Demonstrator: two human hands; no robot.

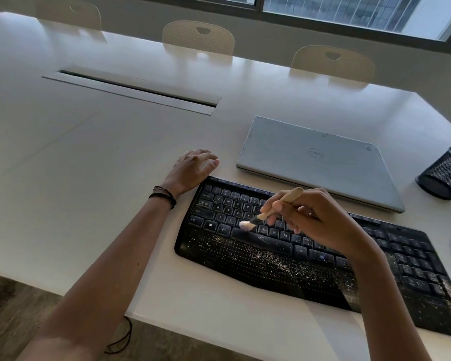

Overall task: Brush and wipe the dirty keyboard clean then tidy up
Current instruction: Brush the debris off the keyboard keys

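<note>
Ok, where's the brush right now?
In the head view, the right hand grips the brush over the left half of the keyboard, bristles pointing down at its lower letter keys.

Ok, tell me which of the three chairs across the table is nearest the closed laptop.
The rightmost chair, directly beyond the laptop. The middle chair and the left chair stand farther left along the far edge.
</note>
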